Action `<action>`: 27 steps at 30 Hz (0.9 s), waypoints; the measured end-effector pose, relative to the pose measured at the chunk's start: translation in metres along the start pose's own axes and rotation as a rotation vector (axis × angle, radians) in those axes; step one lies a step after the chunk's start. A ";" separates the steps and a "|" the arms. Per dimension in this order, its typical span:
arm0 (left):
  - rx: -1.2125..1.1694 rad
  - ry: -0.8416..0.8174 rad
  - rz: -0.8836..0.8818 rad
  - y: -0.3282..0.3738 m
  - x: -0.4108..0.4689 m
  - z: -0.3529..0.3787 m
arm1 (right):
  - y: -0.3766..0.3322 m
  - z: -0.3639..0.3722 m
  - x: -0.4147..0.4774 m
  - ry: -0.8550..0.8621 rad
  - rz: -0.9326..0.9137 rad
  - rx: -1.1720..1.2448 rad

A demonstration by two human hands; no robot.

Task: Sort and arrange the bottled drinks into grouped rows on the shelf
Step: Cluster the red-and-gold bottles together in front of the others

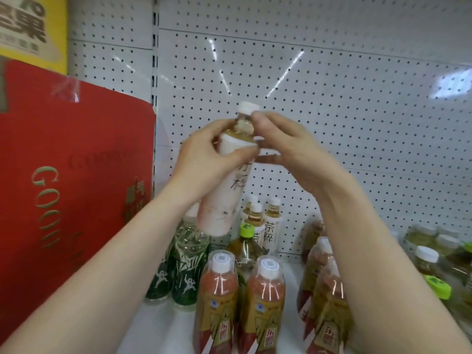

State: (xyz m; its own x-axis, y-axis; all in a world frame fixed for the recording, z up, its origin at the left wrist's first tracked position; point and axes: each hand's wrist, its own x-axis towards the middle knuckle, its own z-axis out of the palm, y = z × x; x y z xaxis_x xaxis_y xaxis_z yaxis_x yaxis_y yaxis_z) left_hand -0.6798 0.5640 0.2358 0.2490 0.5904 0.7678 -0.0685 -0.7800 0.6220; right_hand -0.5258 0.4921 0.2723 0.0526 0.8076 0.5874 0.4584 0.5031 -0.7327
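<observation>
Held bottle [224, 190]: clear plastic, slim and round, wrapped in a smooth white label with dark characters; pale amber liquid shows at the shoulder; white ribbed cap [248, 108] on. It is up in the air in front of the pegboard back panel [332, 123], slightly tilted, above the bottles standing on the shelf [163, 325].

Left hand [204, 154]: fingers curled round the bottle's shoulder. Right hand [288, 149]: fingertips pinching the neck just under the cap.

On the white shelf below: two green-patterned bottles [184, 264] of clear liquid at the left; two red-and-gold labelled bottles [217, 297] with white caps at the front; a green-capped bottle [246, 231] behind them; matching white-labelled bottles [270, 226] against the back panel. More red-and-gold bottles [324, 290] stand partly hidden behind the right forearm.

A glossy red carton [63, 162] with gold lettering stands to the left, just beside the green-patterned bottles.
</observation>
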 end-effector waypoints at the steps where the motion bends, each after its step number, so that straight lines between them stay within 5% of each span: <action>1: 0.042 -0.004 0.009 0.002 0.007 0.013 | -0.007 -0.003 0.001 0.049 -0.024 -0.040; 6: 0.045 -0.253 -0.080 -0.017 0.019 0.058 | 0.006 -0.035 0.000 0.263 0.069 -0.311; 10: 0.390 -0.518 -0.132 -0.055 0.004 0.067 | 0.038 -0.057 -0.004 0.369 0.172 -0.592; 14: 0.489 -0.786 -0.228 -0.082 -0.021 0.062 | 0.072 -0.062 0.001 0.301 0.348 -0.865; 22: 0.492 -0.714 -0.179 -0.098 -0.038 0.054 | 0.136 -0.023 0.014 -0.106 0.648 -1.120; 27: 0.429 -0.671 -0.195 -0.105 -0.041 0.052 | 0.166 -0.015 0.019 -0.122 0.684 -1.244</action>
State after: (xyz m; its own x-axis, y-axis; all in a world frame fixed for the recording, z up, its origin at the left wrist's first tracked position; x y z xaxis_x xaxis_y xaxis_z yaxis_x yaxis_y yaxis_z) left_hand -0.6324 0.6110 0.1305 0.7524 0.5801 0.3121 0.3772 -0.7679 0.5178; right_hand -0.4352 0.5861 0.1670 0.5315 0.8304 0.1673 0.8454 -0.5323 -0.0436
